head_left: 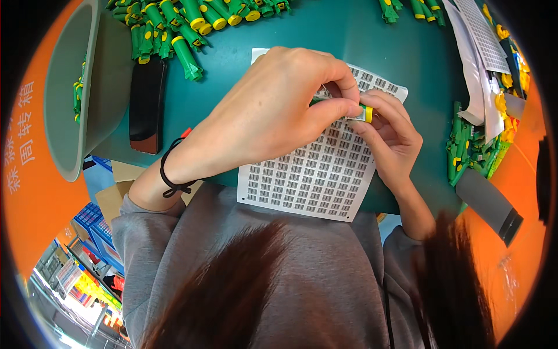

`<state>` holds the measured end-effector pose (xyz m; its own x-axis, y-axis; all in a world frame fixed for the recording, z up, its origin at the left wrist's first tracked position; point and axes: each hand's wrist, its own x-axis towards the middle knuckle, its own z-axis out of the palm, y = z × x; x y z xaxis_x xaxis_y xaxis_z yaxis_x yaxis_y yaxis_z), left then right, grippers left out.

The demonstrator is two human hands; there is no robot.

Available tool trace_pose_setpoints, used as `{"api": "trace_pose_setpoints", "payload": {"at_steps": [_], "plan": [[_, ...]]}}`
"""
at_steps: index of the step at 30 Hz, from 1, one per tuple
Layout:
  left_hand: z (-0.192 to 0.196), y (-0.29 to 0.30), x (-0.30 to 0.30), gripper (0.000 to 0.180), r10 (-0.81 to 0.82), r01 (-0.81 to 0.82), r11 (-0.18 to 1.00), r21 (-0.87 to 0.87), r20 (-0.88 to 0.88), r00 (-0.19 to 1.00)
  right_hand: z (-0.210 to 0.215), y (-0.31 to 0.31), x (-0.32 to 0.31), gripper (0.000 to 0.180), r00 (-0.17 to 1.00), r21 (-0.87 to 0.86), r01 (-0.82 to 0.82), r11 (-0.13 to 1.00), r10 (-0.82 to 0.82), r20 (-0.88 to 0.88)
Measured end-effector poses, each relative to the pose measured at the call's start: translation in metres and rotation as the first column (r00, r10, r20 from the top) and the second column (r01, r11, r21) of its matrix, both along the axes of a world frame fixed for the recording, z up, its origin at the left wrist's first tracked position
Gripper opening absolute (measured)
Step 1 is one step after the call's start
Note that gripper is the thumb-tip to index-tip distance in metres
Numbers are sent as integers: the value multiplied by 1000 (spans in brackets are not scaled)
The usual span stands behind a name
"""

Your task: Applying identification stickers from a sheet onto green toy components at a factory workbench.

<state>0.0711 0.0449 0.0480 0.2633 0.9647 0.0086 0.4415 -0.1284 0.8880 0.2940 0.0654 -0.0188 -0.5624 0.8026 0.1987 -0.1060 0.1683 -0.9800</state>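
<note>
Both of my hands meet over a sheet of barcode stickers (302, 180) on the green tabletop. Between them is a small green tube with a yellow end cap (368, 114); a white sticker shows on its side near the cap. My right hand (395, 134) pinches the capped end between thumb and fingers. My left hand (285, 104) is closed over the tube, its thumb tip pressing by the white sticker. Most of the tube is hidden under my left hand. The sheet's lower edge reaches over the table edge against my grey top.
Many green tubes with yellow caps (186, 58) lie at the far left, beside a dark oblong case (147, 104) and a grey tub (104, 93). On the right are more green pieces (465, 145), white paper sheets (468, 64) and a grey cylinder (488, 203).
</note>
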Motion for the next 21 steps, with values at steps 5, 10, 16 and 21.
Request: {"api": "trace_pose_setpoints", "payload": {"at_steps": [5, 10, 16, 21], "plan": [[0, 1, 1, 11, -6, 7, 999, 31, -37, 999, -2, 1, 0, 41, 1000, 4, -9, 1000, 9, -9], [0, 1, 1, 12, 0, 1, 1000, 16, -38, 999, 0, 0, 0, 41, 1000, -27, -25, 999, 25, 7], [-2, 0, 2, 12, 9, -9, 1000, 1, -48, 999, 0, -1, 1, 41, 999, -34, -27, 999, 28, 28], [-3, 0, 4, 12, 21, -22, 1000, -10, -66, 998, 2, -1, 1, 41, 999, -40, -15, 999, 17, 32]]}}
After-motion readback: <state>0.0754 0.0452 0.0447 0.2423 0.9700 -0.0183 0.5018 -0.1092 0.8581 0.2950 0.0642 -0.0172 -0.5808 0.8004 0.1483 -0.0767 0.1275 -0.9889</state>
